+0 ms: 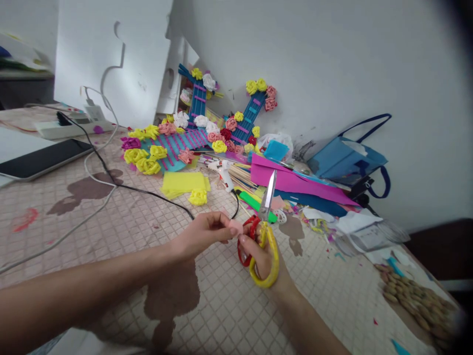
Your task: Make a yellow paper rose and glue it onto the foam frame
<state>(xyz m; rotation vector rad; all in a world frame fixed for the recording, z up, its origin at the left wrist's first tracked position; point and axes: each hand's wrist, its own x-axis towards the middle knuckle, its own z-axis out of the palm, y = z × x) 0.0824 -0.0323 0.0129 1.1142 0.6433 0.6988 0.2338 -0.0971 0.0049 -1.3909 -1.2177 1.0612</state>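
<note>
My left hand [205, 231] pinches a small pale pink piece of crepe paper [236, 226] between thumb and fingers. My right hand [268, 261] has scissors [268, 196] with one red and one yellow handle hooked on its fingers, blades together and pointing up and away. The thumb and fingers of that hand also meet the pink piece at its right side. Just beyond my hands lie a white glue gun [222, 173], a yellow paper flower [198, 197], a stack of yellow paper [184, 183] and a green cutter or marker [254, 203].
Blue letter-like shapes [173, 148] covered with paper flowers stand at the back. Magenta sheets [295, 178], sticks and scraps lie to the right, with a blue bag [332, 160] behind. Cables [148, 191] cross the left, near a phone or tablet [44, 159]. Nuts [414, 301] lie front right.
</note>
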